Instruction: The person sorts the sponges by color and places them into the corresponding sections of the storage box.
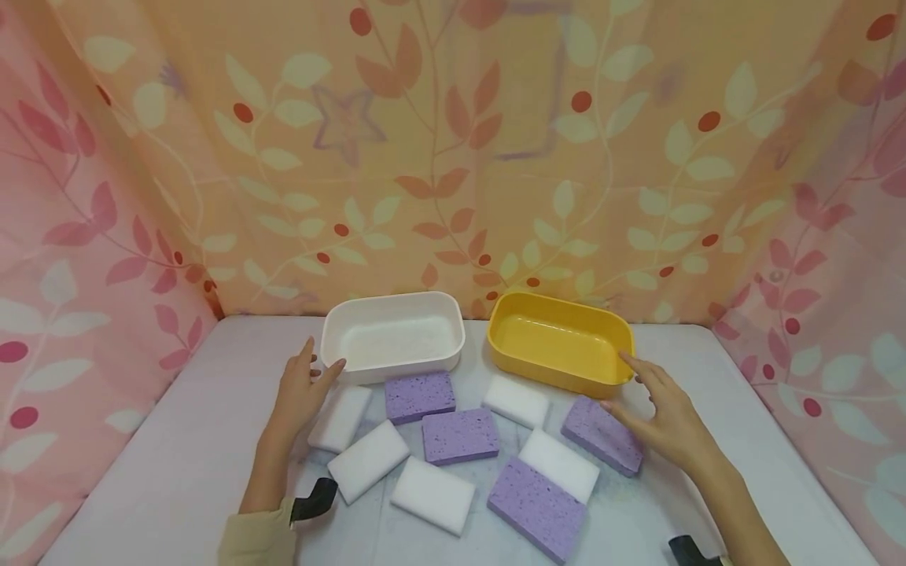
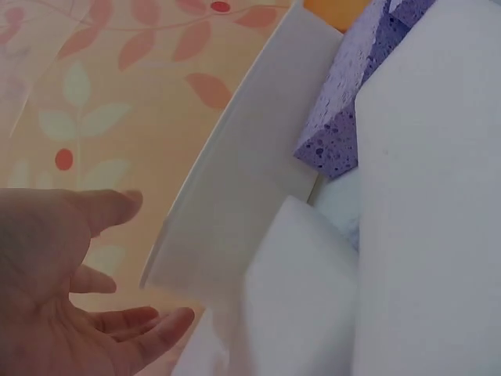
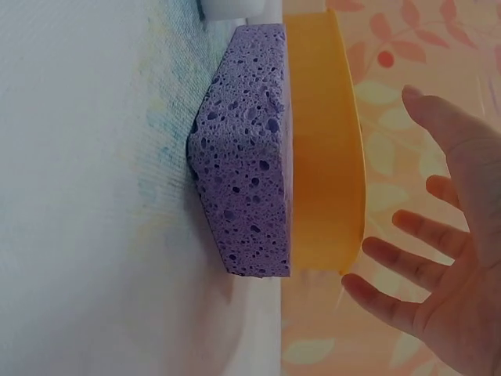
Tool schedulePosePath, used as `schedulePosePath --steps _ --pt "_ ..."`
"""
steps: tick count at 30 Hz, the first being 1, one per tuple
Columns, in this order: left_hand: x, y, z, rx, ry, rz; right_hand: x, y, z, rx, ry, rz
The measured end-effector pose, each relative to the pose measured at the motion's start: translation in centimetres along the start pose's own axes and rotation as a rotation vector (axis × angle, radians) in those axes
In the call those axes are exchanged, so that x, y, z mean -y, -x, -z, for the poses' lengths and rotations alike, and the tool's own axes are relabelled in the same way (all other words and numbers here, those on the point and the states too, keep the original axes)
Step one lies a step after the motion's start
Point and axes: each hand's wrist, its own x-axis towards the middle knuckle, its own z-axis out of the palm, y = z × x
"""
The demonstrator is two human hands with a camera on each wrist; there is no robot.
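Presently, left hand is spread wide, holding nothing, just beside left end of white rectangular tub. Right hand also wide, gripping nothing, near right end of yellow rectangular tub; whether fingertip touches rim, cannot tell. Tubs stand side by side, apart, at back of table, before leaf-print curtain. In front of tubs, scattered flat: four purple porous sponges and five white sponges. One purple sponge lies just beside right thumb.
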Motion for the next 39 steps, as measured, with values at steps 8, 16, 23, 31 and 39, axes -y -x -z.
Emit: schedulePosePath --steps 8,16,23,31,39 --pt "0.0 -0.4 -0.8 -0.047 0.148 0.094 0.0 0.3 0.1 -0.002 -0.021 0.041" --pt "1.0 -1.1 -1.5 -0.125 0.551 0.234 -0.7 0.6 -0.6 -0.026 -0.03 0.093" --pt "0.8 -1.0 -1.7 -0.17 0.778 0.281 -0.7 0.6 -1.3 0.039 -0.069 0.108" --pt "0.8 -1.2 -1.7 -0.175 0.854 0.326 -0.9 0.6 -1.8 0.125 -0.111 0.065" --pt "1.3 -1.2 -1.7 -0.162 0.912 0.335 -1.0 0.8 -2.3 0.151 -0.104 0.067"
